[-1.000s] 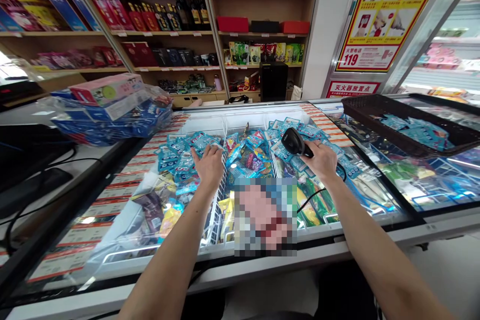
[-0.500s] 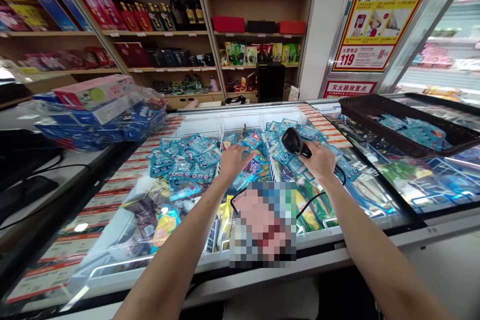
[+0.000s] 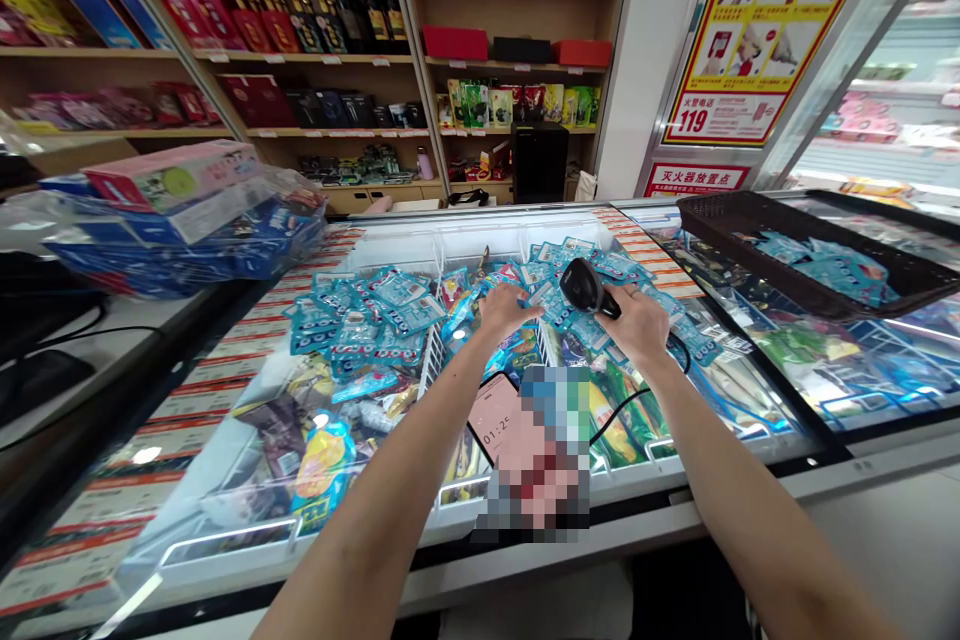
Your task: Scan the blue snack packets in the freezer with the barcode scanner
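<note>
My right hand is wrapped around the handle of a black barcode scanner, its head pointing left above a spread of small blue packets on the freezer's glass top. A black cable runs from the scanner. My left hand hovers over the middle of the freezer, fingers loosely apart with nothing seen in them. It is close to the right-hand packets. Another heap of blue packets lies left of it. Nearer to me a phone showing 01:25 lies on the glass, partly covered by a blurred patch.
A dark brown plastic tray with more blue packets rests at the right. Plastic-wrapped boxes are stacked at the left. Through the glass, wire baskets hold bagged frozen goods. Shelves of boxes and bottles stand behind.
My left hand has moved right, closer to the scanner, and the phone's screen shows more. My right hand still holds the scanner, almost in the same place. The view has shifted slightly.
</note>
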### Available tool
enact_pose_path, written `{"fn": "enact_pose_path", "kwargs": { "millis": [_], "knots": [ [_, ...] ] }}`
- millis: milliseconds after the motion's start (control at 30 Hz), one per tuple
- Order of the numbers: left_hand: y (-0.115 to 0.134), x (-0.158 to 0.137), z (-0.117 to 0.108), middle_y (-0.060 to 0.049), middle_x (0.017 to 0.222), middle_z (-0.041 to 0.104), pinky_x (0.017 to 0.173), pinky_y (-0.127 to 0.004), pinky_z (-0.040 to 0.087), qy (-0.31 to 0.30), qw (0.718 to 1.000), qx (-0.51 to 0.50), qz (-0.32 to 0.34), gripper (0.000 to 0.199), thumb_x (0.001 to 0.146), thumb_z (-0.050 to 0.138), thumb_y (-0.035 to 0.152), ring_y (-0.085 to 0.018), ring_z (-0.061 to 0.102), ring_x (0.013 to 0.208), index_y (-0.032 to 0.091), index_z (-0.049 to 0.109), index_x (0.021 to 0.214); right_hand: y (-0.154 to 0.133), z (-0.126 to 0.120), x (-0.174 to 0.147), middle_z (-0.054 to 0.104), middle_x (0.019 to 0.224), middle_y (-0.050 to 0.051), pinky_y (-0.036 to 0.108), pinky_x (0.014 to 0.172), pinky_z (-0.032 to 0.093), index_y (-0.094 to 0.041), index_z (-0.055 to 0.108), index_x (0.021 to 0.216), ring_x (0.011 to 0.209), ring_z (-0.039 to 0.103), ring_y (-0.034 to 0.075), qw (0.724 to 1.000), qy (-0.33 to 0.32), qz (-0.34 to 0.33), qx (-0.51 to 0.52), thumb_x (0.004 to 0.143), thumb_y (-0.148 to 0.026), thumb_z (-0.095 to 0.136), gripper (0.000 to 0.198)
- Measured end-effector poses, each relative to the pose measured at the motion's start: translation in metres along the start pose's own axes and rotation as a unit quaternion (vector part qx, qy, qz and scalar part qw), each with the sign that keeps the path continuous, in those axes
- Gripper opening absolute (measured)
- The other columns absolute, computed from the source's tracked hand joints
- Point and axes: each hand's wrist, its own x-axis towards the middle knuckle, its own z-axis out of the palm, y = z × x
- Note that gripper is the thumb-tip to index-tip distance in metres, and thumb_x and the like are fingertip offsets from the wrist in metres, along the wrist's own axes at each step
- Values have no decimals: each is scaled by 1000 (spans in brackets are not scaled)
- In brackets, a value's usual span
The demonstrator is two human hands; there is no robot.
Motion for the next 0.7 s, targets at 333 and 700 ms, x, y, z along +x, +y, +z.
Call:
{"fn": "enact_pose_path", "kwargs": {
  "millis": [333, 700],
  "knots": [
    [-60, -20, -45, 0, 81, 61, 63, -25, 47, 141, 919, -368, -3, 39, 76, 57, 46, -10, 56, 68, 22, 50, 105, -6, -2, -2, 65, 89, 4, 28, 65, 33, -26, 63, 110, 75, 57, 19, 998, -16, -58, 19, 80, -42, 58, 34],
    [-58, -28, -38, -3, 87, 62, 66, -27, 46, 117, 961, -244, 64, 41, 83, 52, 41, -13, 57, 74, 22, 57, 119, -16, -9, -5, 66, 97, 5, 27, 76, 36, -24, 60, 115, 85, 58, 18, 979, -30, -189, 72, 83, -36, 58, 34]
  ]
}}
